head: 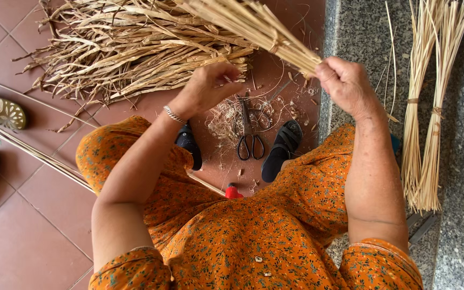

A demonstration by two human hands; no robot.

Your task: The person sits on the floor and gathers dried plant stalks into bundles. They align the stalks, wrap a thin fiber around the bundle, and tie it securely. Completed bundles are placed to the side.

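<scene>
Tiled floor (22, 236): my right hand (345, 86) clamps the half-bound straw bundle (253, 27); left hand (208, 88) pinches its strands; two tied bundles (430, 107) lie finished, loose husks (124, 48) remain.

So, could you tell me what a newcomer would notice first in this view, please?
Most striking is the bundle of pale dry stalks at top centre, gripped at its bound end by the right hand, with the left hand raised beside it. Behind spreads a large heap of dried leaves on the red tiled floor. Between the person's black shoes lie black-handled scissors, and tied bundles rest on the grey stone ledge at right.
</scene>
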